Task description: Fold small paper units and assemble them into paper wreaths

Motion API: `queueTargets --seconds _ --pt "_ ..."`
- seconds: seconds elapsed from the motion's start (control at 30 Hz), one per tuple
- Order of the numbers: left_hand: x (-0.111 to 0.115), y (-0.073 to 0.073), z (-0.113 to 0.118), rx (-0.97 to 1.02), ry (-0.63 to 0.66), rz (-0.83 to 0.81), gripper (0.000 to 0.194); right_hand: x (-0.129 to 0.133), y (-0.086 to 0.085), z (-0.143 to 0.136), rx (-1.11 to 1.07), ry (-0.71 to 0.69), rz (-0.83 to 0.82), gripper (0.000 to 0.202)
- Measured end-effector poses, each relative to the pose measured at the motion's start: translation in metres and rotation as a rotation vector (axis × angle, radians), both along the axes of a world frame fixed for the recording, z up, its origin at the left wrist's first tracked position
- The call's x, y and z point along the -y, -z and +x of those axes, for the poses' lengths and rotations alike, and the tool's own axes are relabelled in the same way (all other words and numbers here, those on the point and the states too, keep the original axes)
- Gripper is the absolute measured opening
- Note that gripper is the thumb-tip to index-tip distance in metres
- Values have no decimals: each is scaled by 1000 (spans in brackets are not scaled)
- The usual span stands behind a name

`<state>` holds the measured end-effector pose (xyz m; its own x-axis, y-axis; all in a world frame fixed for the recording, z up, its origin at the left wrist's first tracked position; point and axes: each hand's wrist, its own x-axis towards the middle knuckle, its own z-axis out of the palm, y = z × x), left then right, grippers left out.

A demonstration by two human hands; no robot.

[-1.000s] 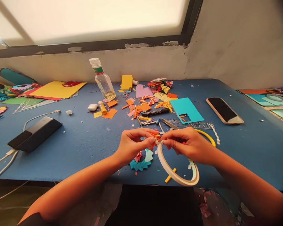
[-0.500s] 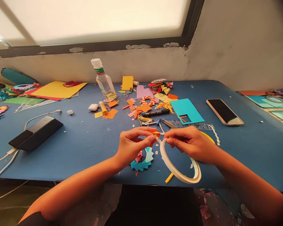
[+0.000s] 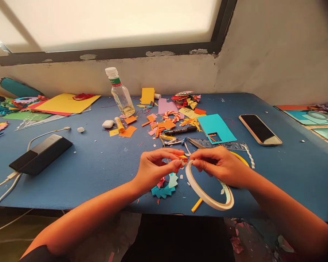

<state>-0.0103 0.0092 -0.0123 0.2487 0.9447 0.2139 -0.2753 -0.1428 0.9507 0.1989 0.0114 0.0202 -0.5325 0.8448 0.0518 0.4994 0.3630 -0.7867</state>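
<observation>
Between the thumb and fingers of my left hand (image 3: pixel 157 167) is a small orange and yellow paper piece (image 3: pixel 182 157), with a bit of white tape at its edge. My right hand (image 3: pixel 221 165) pinches the top of a large white tape roll (image 3: pixel 205 196), which hangs tilted over the table's front. The fingertips of both hands are close together. Below my left hand lies a ring of folded blue paper (image 3: pixel 164 191) with a pink piece inside. A yellow strip (image 3: pixel 197 205) lies beneath the roll.
Behind the hands are scissors (image 3: pixel 195 143), a black marker (image 3: pixel 181 130), a turquoise sheet (image 3: pixel 217 128) and orange scraps. A glass bottle (image 3: pixel 122 96) and glue stick (image 3: pixel 119 124) stand further left. A phone (image 3: pixel 260 130) lies right, a black power bank (image 3: pixel 41 154) with cables left.
The white tape strip that stretched between my hands no longer spans them; a short bit sits at my left fingertips. The roll has shifted slightly.
</observation>
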Motion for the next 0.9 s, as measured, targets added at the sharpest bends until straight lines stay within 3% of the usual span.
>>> queueTargets --seconds 0.23,0.47,0.7,0.9 --pt "-1 -1 -2 9 127 -25 8 0 1 0 40 -2 37 30" --pt "-2 -4 -6 -63 244 -18 7 2 -3 4 29 -104 95 30" --pt "0 -5 -7 -104 128 128 16 1 -4 5 57 -194 39 28" --pt "-1 -2 -6 -94 -12 163 13 5 -5 4 -22 -184 -40 26"
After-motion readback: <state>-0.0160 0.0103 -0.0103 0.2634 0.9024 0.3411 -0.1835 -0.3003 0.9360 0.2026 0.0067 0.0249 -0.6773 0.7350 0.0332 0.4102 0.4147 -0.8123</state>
